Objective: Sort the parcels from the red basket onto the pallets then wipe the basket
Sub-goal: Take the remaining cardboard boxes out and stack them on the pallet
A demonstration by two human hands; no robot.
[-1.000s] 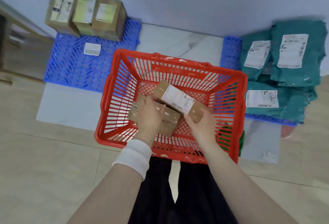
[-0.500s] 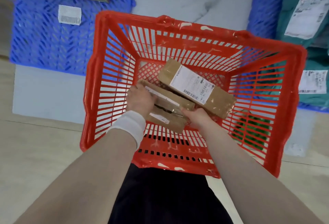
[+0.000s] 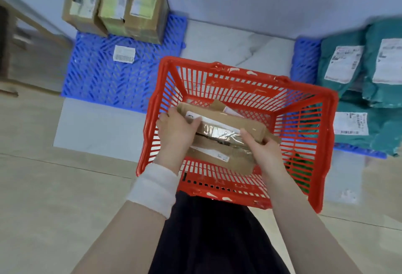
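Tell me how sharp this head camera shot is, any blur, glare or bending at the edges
Head view: soft, even light, faint shadows; glare streaks the clear tape on the cardboard parcel; the green mailers at the right edge are smeared, labels unreadable; wide-angle distortion tilts the boxes at top left; the red basket rim is fairly sharp.

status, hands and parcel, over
Left hand and right hand both grip the taped cardboard parcel within the red basket. Second parcel partly hidden behind it. Only basket walls around.
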